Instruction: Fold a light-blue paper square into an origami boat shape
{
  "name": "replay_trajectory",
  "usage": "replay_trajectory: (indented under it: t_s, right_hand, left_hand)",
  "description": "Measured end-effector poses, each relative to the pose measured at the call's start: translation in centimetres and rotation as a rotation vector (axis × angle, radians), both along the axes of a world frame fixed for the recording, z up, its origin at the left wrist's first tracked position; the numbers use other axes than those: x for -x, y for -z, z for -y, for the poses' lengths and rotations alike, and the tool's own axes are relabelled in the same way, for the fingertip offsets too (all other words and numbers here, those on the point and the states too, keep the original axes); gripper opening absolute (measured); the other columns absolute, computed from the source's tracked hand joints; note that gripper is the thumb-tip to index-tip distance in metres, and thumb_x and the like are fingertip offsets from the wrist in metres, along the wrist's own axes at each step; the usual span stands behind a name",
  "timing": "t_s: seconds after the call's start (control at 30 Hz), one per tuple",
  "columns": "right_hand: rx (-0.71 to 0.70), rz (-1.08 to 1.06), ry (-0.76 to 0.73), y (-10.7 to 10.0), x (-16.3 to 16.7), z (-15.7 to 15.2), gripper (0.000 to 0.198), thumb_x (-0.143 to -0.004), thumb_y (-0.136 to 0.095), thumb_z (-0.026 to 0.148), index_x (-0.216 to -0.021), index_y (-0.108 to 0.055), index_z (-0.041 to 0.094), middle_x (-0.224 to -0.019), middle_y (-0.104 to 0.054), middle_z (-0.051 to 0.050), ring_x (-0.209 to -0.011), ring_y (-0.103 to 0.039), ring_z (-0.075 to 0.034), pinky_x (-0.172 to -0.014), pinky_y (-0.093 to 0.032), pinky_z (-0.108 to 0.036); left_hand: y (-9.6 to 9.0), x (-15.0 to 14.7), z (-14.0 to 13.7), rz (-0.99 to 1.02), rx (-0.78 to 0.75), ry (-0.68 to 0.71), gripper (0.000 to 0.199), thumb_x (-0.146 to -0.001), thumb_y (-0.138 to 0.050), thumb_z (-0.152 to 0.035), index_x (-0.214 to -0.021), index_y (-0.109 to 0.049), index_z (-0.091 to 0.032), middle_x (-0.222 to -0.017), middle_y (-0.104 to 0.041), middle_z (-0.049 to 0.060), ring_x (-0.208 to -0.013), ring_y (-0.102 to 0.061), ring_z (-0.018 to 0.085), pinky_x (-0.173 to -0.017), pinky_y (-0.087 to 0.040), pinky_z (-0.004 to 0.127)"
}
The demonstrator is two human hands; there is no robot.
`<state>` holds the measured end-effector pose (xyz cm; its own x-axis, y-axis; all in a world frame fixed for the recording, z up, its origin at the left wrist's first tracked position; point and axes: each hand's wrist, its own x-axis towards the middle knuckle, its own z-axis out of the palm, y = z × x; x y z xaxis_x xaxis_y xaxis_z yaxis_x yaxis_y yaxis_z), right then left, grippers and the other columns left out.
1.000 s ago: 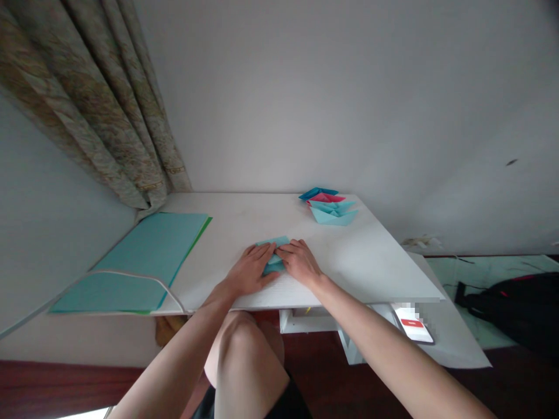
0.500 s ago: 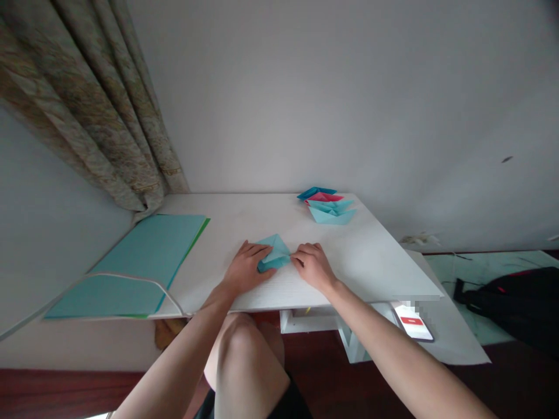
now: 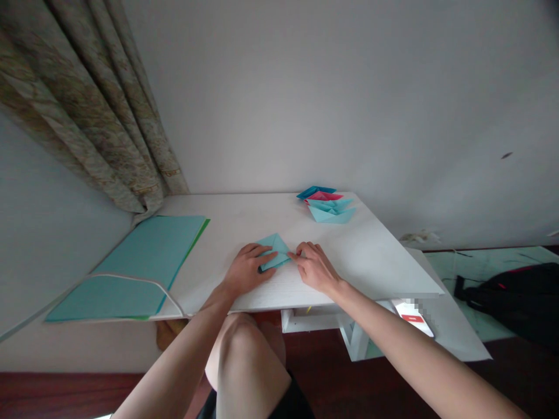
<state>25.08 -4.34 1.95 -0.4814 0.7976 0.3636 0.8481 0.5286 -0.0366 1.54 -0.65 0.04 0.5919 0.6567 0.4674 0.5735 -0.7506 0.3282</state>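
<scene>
On the white table [image 3: 244, 218] lies a folded piece of light blue paper [image 3: 274, 244], pointed at the top and at its right end. My left hand [image 3: 250, 269] rests flat over its left side, fingers spread across it and thumb along the lower edge. At the right tip my right hand [image 3: 315, 267] has its fingers curled, with the index finger touching the paper corner. The underside of the paper is hidden. Behind, a light blue paper boat [image 3: 332, 214], a red paper boat [image 3: 325, 196] and a dark blue paper boat [image 3: 315, 191] stand close together.
Large light blue and green sheets [image 3: 135, 256] lie at the left, crossed by a white cable [image 3: 126, 277]. A patterned curtain [image 3: 100, 105] hangs down to the table's left corner. Low on the right are a lit phone [image 3: 414, 320] and a black bag [image 3: 519, 297].
My right index finger has stretched out along the paper's right tip, where the fingers were pinched before. The paper's lower flap lies flatter. My left hand has barely shifted.
</scene>
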Motion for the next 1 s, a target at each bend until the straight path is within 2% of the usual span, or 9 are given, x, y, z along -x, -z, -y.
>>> replay_trajectory:
  t_s: [0.13, 0.3, 0.37, 0.47, 0.53, 0.63, 0.73, 1.0]
  right_hand:
    - [-0.037, -0.094, 0.034, 0.3, -0.2, 0.4, 0.042, -0.082, -0.054, 0.005, -0.116, -0.069, 0.024, -0.095, -0.056, -0.009, -0.089, -0.05, -0.023, -0.077, -0.037, -0.037]
    - [-0.015, -0.095, 0.009, 0.1, 0.1, 0.8, 0.028, -0.084, -0.056, 0.007, -0.09, -0.076, 0.025, -0.086, -0.057, -0.007, -0.086, -0.05, -0.022, -0.075, -0.037, -0.036]
    - [-0.016, -0.138, 0.038, 0.0, 0.1, 0.8, 0.026, -0.084, -0.056, 0.008, -0.091, -0.076, 0.024, -0.087, -0.057, -0.007, -0.086, -0.051, -0.021, -0.076, -0.038, -0.036]
    - [-0.03, -0.21, 0.091, 0.2, -0.1, 0.7, 0.028, -0.083, -0.061, 0.015, -0.109, -0.07, 0.02, -0.09, -0.057, -0.008, -0.086, -0.053, -0.021, -0.079, -0.041, -0.035]
    - [-0.02, -0.203, 0.099, 0.4, -0.1, 0.5, 0.028, -0.085, -0.063, 0.022, -0.112, -0.069, 0.021, -0.089, -0.057, -0.007, -0.084, -0.054, -0.02, -0.078, -0.041, -0.034]
    - [0.01, -0.174, 0.093, 0.5, 0.1, -0.1, 0.016, -0.087, -0.062, 0.022, -0.098, -0.074, 0.025, -0.083, -0.058, -0.004, -0.081, -0.054, -0.018, -0.074, -0.039, -0.032]
    - [0.024, -0.195, 0.12, 0.4, 0.5, -0.9, 0.014, -0.088, -0.062, 0.019, -0.089, -0.075, 0.024, -0.08, -0.06, -0.004, -0.08, -0.056, -0.017, -0.073, -0.038, -0.031]
    - [-0.035, -0.078, 0.075, 0.3, 1.3, -1.9, 0.018, -0.089, -0.06, 0.017, -0.075, -0.072, 0.018, -0.079, -0.063, -0.005, -0.082, -0.055, -0.018, -0.075, -0.035, -0.032]
  left_hand:
    - [-0.1, 0.0, 0.1, 0.01, 0.009, 0.013, 0.035, -0.084, -0.064, -0.032, -0.119, -0.067, -0.03, -0.123, -0.065, 0.006, -0.11, -0.057, 0.025, -0.1, -0.043, 0.045]
    - [0.2, 0.0, 0.2, 0.022, 0.047, -0.029, 0.036, -0.082, -0.065, -0.032, -0.118, -0.067, -0.03, -0.125, -0.065, 0.005, -0.119, -0.054, 0.028, -0.111, -0.029, 0.055]
    - [0.5, -0.1, 0.2, 0.017, 0.062, -0.036, 0.038, -0.082, -0.065, -0.031, -0.12, -0.066, -0.03, -0.126, -0.064, 0.005, -0.124, -0.051, 0.03, -0.113, -0.026, 0.056]
    - [0.7, -0.1, 0.1, 0.0, 0.071, -0.026, 0.037, -0.084, -0.063, -0.03, -0.121, -0.066, -0.027, -0.127, -0.063, 0.006, -0.126, -0.051, 0.03, -0.112, -0.028, 0.055]
    - [0.7, -0.1, 0.0, 0.005, 0.067, -0.019, 0.037, -0.085, -0.062, -0.03, -0.121, -0.066, -0.026, -0.127, -0.063, 0.007, -0.125, -0.052, 0.03, -0.112, -0.03, 0.055]
    - [0.5, -0.1, 0.0, 0.039, 0.036, -0.004, 0.036, -0.084, -0.061, -0.03, -0.12, -0.067, -0.025, -0.122, -0.066, 0.009, -0.116, -0.057, 0.028, -0.107, -0.037, 0.05]
    - [0.3, -0.2, 0.1, 0.062, -0.002, -0.004, 0.037, -0.083, -0.063, -0.029, -0.119, -0.067, -0.025, -0.115, -0.067, 0.009, -0.106, -0.06, 0.026, -0.098, -0.046, 0.043]
    - [0.0, 0.0, 0.3, 0.057, -0.029, -0.027, 0.037, -0.082, -0.066, -0.032, -0.117, -0.068, -0.023, -0.111, -0.068, 0.009, -0.102, -0.059, 0.026, -0.095, -0.047, 0.043]
